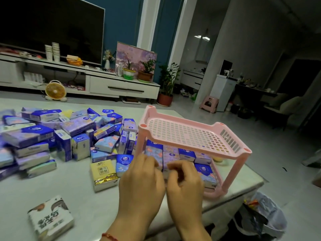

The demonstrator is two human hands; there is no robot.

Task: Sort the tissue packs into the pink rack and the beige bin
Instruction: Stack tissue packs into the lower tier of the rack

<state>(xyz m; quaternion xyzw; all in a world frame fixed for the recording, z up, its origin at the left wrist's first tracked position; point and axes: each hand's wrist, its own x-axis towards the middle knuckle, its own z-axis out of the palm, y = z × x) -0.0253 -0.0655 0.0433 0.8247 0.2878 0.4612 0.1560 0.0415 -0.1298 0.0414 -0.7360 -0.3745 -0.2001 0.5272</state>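
The pink rack [182,133] stands on the right part of the table [78,197], near its corner. Its lower shelf holds a layer of blue and purple tissue packs [186,153] lying flat, side by side, and I see some of them through the holes of the top shelf. My left hand [142,178] and right hand [184,181] are together at the front edge of that lower shelf, fingers curled at a purple pack [165,171] there; I cannot tell whether either hand grips it or only touches it. Left of the rack a loose pile [52,136] of blue and purple packs covers much of the table, some flat, some on end. Nearer me a yellow pack [103,171] with a gold end lies just beside an upright blue pack [124,162], and a white pack [50,218] with black characters lies apart near the front edge. On the floor, right of the table, a waste bin [267,216] with a plastic liner holds some colourful scraps.
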